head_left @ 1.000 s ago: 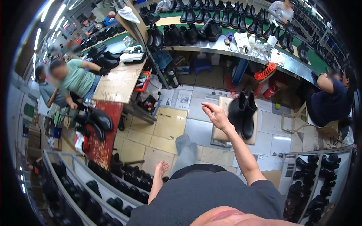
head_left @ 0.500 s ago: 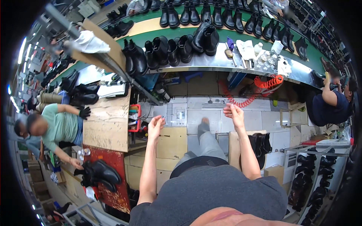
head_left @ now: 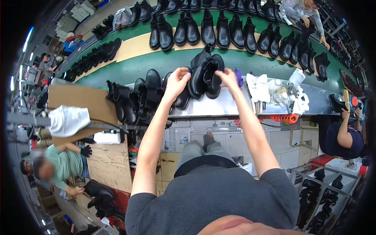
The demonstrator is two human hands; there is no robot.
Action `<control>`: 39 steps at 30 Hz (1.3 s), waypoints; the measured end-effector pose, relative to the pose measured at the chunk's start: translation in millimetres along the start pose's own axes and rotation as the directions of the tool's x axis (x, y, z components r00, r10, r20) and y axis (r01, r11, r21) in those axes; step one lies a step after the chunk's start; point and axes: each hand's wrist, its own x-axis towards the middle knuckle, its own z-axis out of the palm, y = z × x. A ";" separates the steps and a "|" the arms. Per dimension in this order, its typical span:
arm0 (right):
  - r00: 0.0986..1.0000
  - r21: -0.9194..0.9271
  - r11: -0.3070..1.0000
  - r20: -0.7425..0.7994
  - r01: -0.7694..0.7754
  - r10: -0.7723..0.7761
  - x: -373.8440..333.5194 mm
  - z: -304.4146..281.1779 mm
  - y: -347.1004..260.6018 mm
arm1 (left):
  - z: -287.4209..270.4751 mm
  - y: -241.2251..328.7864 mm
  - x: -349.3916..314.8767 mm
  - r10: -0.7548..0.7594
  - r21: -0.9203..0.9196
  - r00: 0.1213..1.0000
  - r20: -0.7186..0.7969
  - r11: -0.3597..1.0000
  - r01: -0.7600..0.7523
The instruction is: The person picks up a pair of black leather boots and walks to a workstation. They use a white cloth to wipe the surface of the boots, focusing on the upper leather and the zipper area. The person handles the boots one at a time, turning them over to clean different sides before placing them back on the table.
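A pair of black ankle boots (head_left: 197,83) stands close together at the edge of the metal worktop, right in front of me. My left hand (head_left: 177,84) is beside the left boot of the pair, thumb and fingers apart and curved. On the other side, my right hand (head_left: 229,79) has its fingertips at the upper part of the right boot; whether they touch it I cannot make out. Neither hand has lifted a boot. More black boots (head_left: 150,88) crowd the worktop to the left, partly behind my left hand and forearm.
A row of black boots (head_left: 222,33) lines the green conveyor (head_left: 172,62) beyond. White cloths (head_left: 257,87), clear bottles (head_left: 280,98) and a purple cloth (head_left: 238,77) lie to the right. An orange coiled hose (head_left: 284,118) hangs below. Co-workers sit at left and right.
I have come forward to the worktop. Both hands have moved from above the floor up to either side of the pair of boots.
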 end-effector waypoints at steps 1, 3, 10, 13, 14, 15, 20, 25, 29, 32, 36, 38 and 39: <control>0.998 -0.090 0.994 0.016 -0.060 0.062 4.7 7.0 -11.9 | 11.8 -2.0 25.6 -0.021 0.053 1.000 -0.004 0.998 0.021; 0.995 -0.329 0.943 0.093 0.057 -0.027 39.0 15.8 9.5 | 40.2 -22.9 84.5 -0.008 0.242 0.999 -0.046 0.970 0.019; 0.999 -0.521 0.853 -0.007 0.032 -0.042 26.9 13.5 -8.6 | 90.0 -49.1 153.3 -0.204 0.476 0.960 0.190 0.875 0.091; 0.997 -0.534 0.845 -0.045 0.023 -0.055 11.8 -10.0 -3.2 | 98.9 -47.8 149.8 -0.288 0.620 0.930 0.226 0.779 0.091; 0.993 -0.601 0.798 -0.063 0.040 -0.097 17.1 -18.4 14.9 | 98.5 -60.1 156.8 -0.211 0.606 0.954 0.213 0.794 0.040; 0.989 -0.594 0.801 -0.059 0.074 -0.135 12.3 -29.7 23.4 | 94.3 -70.9 157.8 -0.206 0.595 0.961 0.185 0.802 0.058; 0.990 -0.637 0.770 -0.101 0.015 -0.103 -2.3 -74.0 26.9 | 84.4 -76.2 173.1 -0.267 0.655 0.964 0.013 0.730 0.193; 0.994 -0.671 0.740 -0.038 0.052 -0.104 -10.8 -94.1 7.5 | 45.8 -54.8 197.0 -0.219 0.182 0.974 0.048 0.961 0.208; 0.997 -0.619 0.781 0.047 0.082 -0.067 -7.1 -103.5 12.9 | 14.0 64.7 197.8 -0.138 0.185 0.846 0.515 0.982 0.048; 0.997 -0.617 0.784 0.076 0.070 -0.029 -1.8 -107.7 4.9 | 12.7 84.2 218.9 0.114 0.031 0.441 0.890 0.951 -0.308; 0.994 -0.594 0.798 0.097 0.101 -0.054 3.4 -104.6 4.2 | 71.7 45.1 206.1 0.026 -0.067 -0.086 0.996 0.852 -0.520; 0.988 -0.588 0.795 0.127 0.145 -0.086 2.4 -93.0 4.8 | 105.4 -2.2 181.6 -0.162 -0.023 -0.182 0.970 0.684 -0.729; 0.988 -0.604 0.786 0.148 0.130 -0.050 -1.0 -83.4 -4.3 | 106.3 -34.8 170.8 -0.088 -0.018 -0.103 0.991 0.669 -0.743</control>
